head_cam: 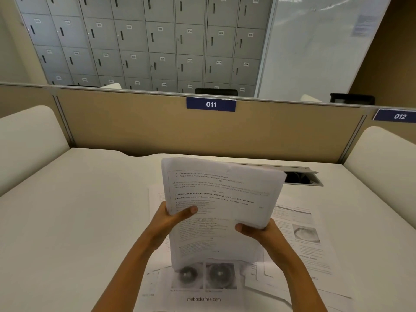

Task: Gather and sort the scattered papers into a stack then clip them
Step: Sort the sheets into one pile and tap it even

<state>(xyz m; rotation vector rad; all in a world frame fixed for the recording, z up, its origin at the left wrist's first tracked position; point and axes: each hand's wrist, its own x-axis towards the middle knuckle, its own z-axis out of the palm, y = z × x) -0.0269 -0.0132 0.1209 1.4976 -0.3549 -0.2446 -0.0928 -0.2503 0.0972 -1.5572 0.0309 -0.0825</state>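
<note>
Paper stack (221, 199), gripped by left hand (172, 218) and right hand (258, 231), seemed mid-squaring; loose pages (302, 239) at the desk's (78, 210) near edge needed gathering.

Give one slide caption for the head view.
Left hand and right hand hold a paper stack over loose sheets on a desk.
</note>
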